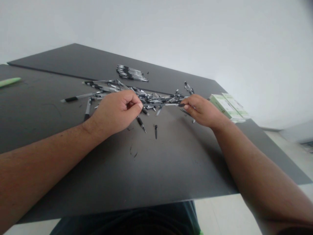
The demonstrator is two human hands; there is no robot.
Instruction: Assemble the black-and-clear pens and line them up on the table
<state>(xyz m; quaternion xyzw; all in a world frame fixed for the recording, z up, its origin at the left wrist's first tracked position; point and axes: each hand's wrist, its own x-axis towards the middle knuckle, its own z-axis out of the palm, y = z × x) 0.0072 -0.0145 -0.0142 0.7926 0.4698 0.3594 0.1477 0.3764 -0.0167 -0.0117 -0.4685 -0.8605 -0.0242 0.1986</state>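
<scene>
A slim pen (171, 104) is stretched level between my two hands, above the near side of a loose pile of pen parts (149, 97). My left hand (119, 109) pinches its left end between thumb and forefinger. That half looks thin and dark; whether it is a bare refill, I cannot tell. At the black right end, the thumb and fingers of my right hand (201, 110) are closed. Below the pen, a small black clip-like cap (156, 131) lies on the table. Near my left fingers rests a pen with a black grip (140, 123), its tip towards me.
Farther back on the dark table (156, 176) lies a neat row of clear pens (132, 72). Green and white boxes (228, 106) stand on the right. A light green object (10, 81) is at the far left. A white wall (171, 32) rises behind.
</scene>
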